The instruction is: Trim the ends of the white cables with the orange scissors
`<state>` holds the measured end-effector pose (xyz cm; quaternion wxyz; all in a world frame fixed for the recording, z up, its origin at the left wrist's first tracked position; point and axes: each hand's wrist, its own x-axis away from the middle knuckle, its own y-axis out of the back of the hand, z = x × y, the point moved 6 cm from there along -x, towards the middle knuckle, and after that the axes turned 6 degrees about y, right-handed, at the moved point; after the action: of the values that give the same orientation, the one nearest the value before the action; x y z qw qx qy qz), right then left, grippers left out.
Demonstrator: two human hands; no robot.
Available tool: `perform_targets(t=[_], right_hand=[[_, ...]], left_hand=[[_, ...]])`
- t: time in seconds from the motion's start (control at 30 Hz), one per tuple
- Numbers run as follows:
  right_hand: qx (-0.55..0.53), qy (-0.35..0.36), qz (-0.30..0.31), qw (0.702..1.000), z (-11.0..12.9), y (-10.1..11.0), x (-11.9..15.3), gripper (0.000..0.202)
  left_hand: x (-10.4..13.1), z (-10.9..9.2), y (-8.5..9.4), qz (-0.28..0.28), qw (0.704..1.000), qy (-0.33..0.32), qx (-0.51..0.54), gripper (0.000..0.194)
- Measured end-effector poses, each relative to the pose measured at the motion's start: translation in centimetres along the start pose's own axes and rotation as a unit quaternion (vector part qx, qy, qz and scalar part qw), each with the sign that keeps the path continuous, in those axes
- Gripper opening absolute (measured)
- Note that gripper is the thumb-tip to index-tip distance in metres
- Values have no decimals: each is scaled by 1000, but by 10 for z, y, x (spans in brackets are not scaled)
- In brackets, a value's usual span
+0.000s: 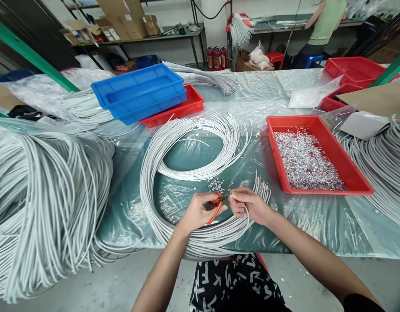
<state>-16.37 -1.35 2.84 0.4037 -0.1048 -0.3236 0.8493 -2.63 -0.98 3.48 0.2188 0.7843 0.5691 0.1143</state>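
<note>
My left hand [201,210] is closed around small orange-handled cutting pliers [215,212]. Their dark jaws point right, at the tip of a white cable [247,213] pinched between the fingers of my right hand [247,203]. Whether the jaws touch the cable end I cannot tell. Beneath both hands lies a coil of white cables [206,240], its cut ends [261,188] fanned out just right of my right hand. A second white coil [187,173] overlaps it farther back. Small clear scraps [216,184] are scattered on the table behind the pliers.
A red tray [352,184] of small shiny pieces [307,160] stands at the right. A blue crate [138,91] rests over another red tray [196,104] at the back left. Large cable bundles [50,203] fill the left side. A person [326,21] is at a far bench.
</note>
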Motion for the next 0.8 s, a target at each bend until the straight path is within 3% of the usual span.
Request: perform_targets(t=[0.13, 0.23, 0.4, 0.6, 0.8], right_hand=[[104, 56, -23, 993, 4, 0, 1, 39], [216, 92, -33, 972, 3, 0, 1, 44], [300, 116, -21, 947, 2, -1, 1, 49], [221, 52, 15, 974, -4, -2, -1, 48], [29, -65, 64, 995, -21, -5, 0, 43]], left_hand=[[2, 3, 7, -58, 994, 21, 95, 28], [3, 6, 9, -93, 984, 27, 146, 21], [3, 6, 7, -94, 982, 15, 161, 13], [3, -1, 4, -52, 980, 35, 188, 9], [2, -4, 2, -14, 973, 57, 221, 14]])
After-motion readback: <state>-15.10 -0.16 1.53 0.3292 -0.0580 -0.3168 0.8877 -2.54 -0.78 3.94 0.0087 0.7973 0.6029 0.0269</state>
